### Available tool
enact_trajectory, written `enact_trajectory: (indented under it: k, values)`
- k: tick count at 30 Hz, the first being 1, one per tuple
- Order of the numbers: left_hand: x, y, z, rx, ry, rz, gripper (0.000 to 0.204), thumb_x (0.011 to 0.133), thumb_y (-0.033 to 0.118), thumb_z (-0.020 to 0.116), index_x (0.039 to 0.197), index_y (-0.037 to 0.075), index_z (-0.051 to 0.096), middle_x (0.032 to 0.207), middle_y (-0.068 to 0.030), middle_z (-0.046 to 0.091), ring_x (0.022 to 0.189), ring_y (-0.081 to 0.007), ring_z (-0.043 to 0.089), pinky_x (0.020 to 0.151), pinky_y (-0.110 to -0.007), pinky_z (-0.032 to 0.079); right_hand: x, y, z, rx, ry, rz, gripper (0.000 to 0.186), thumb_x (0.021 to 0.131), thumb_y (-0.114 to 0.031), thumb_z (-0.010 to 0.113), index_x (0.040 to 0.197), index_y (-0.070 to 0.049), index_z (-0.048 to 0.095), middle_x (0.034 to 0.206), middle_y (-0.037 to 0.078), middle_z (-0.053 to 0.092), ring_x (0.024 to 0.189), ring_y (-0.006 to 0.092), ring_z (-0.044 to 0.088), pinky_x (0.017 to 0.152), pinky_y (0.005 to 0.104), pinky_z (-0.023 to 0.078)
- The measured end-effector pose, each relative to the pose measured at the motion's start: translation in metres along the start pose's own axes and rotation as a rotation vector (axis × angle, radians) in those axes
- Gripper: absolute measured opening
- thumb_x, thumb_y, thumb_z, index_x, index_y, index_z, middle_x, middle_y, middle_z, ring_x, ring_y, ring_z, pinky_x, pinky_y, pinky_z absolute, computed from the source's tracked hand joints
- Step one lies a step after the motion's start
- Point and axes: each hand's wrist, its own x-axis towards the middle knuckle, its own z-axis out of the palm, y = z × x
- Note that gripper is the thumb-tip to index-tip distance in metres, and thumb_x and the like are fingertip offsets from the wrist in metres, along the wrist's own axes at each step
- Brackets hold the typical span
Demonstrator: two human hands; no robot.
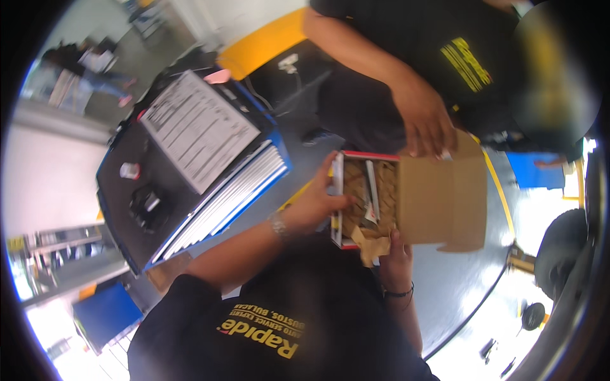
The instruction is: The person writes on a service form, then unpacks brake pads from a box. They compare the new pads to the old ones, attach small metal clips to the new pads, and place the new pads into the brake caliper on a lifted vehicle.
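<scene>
An open cardboard box (pixel 338 198) with red-and-white edges holds brown crinkled paper packing (pixel 387 190) and a long pale and dark item (pixel 372 187); its plain brown lid (pixel 445 203) lies folded out rightward. My left hand (pixel 321 203) is closed round the box's left side. My right hand (pixel 397 257) grips the lower edge, beside a torn brown paper piece (pixel 368 247). A co-worker's hand (pixel 426 127) hangs over the lid's upper part, fingertips at or near the cardboard.
A black-and-blue tool cart (pixel 114 197) at left carries a paper form (pixel 197 127), a small pot (pixel 129 170) and a black object (pixel 146 209). The co-worker (pixel 483 57) stands close at upper right. A tyre (pixel 559 251) is at far right; another person (pixel 89 63) is in the background.
</scene>
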Motion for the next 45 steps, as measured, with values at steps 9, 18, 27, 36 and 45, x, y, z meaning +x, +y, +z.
enact_trajectory:
  k: [9,18,27,36,45]
  values:
    - [-0.058,-0.01,0.009,0.077,0.121,0.149,0.121,0.08,0.005,0.082,0.164,0.013,-0.004,0.139,-0.0238,0.05,0.124,-0.0293,0.058,0.103,-0.04,0.052,-0.009,-0.016,-0.001,0.235,-0.035,0.206,0.034,0.104,-0.015,0.057,0.133,0.004,0.056,0.13,0.016,0.059,0.118,0.0263,0.06,0.097,0.0405,0.054]
    - [-0.126,-0.078,-0.042,-0.332,0.568,0.346,0.052,0.1,0.05,0.058,0.132,0.009,0.046,0.12,-0.0087,0.058,0.102,-0.0159,0.055,0.085,-0.034,0.047,0.013,-0.034,0.028,0.306,-0.46,0.018,0.032,0.107,-0.015,0.052,0.131,0.006,0.057,0.129,0.012,0.063,0.115,0.017,0.06,0.1,0.0324,0.047]
    - [-0.227,-0.033,-0.222,1.643,1.762,0.538,0.043,0.084,0.026,0.081,0.121,0.013,0.066,0.147,-0.0186,0.046,0.115,-0.0355,0.062,0.091,-0.04,0.056,0.013,-0.078,0.152,0.283,-0.758,-0.2,0.033,0.105,-0.012,0.055,0.135,0.004,0.056,0.129,0.009,0.064,0.119,0.0177,0.059,0.104,0.0334,0.044]
    - [-0.281,-0.022,-0.36,1.372,1.319,0.418,0.045,0.075,0.013,0.082,0.117,0.015,0.068,0.143,-0.019,0.044,0.121,-0.0428,0.059,0.094,-0.047,0.058,-0.013,-0.103,0.295,0.367,-0.845,-0.017,0.035,0.102,-0.01,0.062,0.134,0.003,0.057,0.127,0.007,0.065,0.116,0.0152,0.06,0.1,0.0322,0.047]
    - [-0.36,0.004,-0.415,1.473,1.554,0.641,0.039,0.083,0.006,0.076,0.121,0.011,0.07,0.135,-0.0179,0.056,0.113,-0.0394,0.062,0.095,-0.044,0.053,0.026,-0.192,0.445,0.022,-1.26,-0.482,0.035,0.099,-0.022,0.067,0.126,0.001,0.064,0.116,0.012,0.072,0.106,0.0204,0.066,0.095,0.0339,0.05]
